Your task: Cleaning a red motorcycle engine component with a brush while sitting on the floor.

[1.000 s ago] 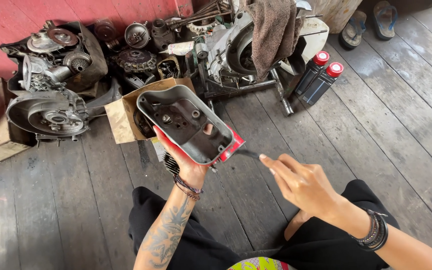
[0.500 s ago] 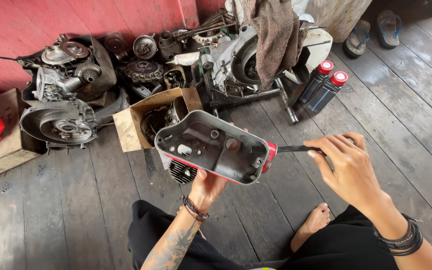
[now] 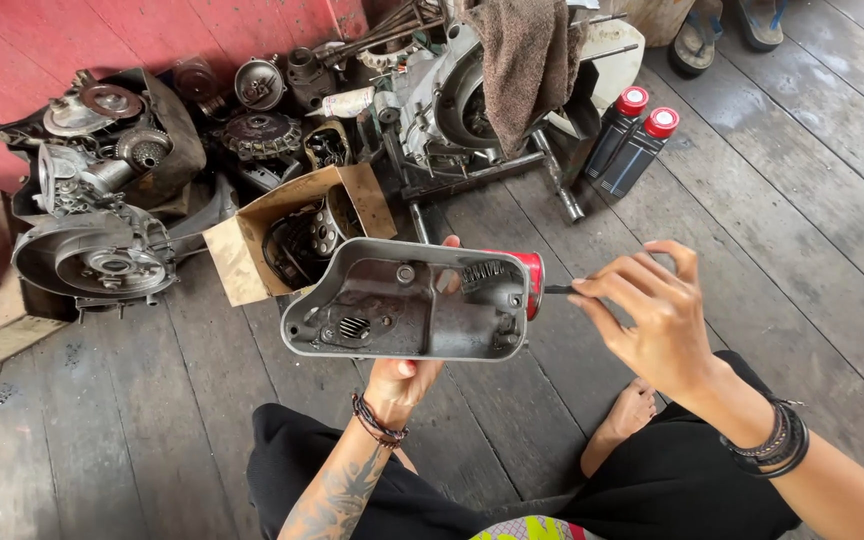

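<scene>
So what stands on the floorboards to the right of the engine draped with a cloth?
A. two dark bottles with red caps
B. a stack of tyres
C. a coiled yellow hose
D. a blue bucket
A: two dark bottles with red caps stand side by side on the wooden floor, right of the cloth-draped engine.

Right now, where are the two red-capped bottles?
In the head view the two red-capped bottles stand on the wooden floor at upper right, side by side, just right of the rag-draped engine and beyond the right hand.
</scene>
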